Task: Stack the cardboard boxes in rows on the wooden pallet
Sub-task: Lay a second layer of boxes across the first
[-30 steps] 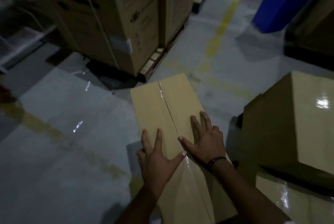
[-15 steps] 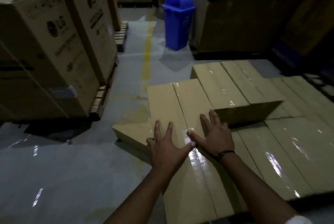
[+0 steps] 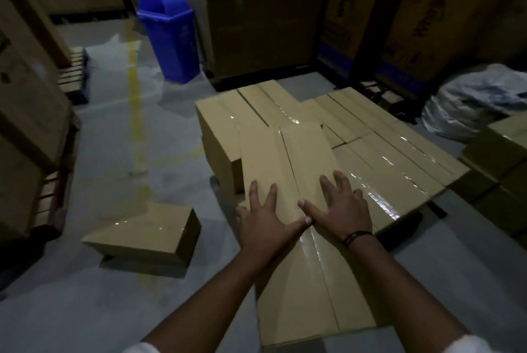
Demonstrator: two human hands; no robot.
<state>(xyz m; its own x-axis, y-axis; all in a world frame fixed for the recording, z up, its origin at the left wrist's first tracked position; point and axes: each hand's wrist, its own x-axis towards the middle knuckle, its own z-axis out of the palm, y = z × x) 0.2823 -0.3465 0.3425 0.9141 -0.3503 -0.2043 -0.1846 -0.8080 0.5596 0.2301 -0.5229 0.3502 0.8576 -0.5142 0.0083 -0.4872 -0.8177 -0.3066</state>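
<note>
Long box (image 3: 302,153): far end over near-left part of stack (image 3: 399,158), near end sticking out from stack toward camera; taped seam along top.
Left hand (image 3: 265,224): flat on top of long box, left of seam; fingers straight and spread, gripping nothing.
Right hand (image 3: 342,210): flat on same top, right of seam; fingers spread wide, nothing grasped.
Thumbs: almost meeting at seam.
Small box (image 3: 148,235): on floor, left of stack, well apart.
Blue bin (image 3: 168,30): behind stack, toward left.
White bag (image 3: 473,104): behind stack, toward right.
</note>
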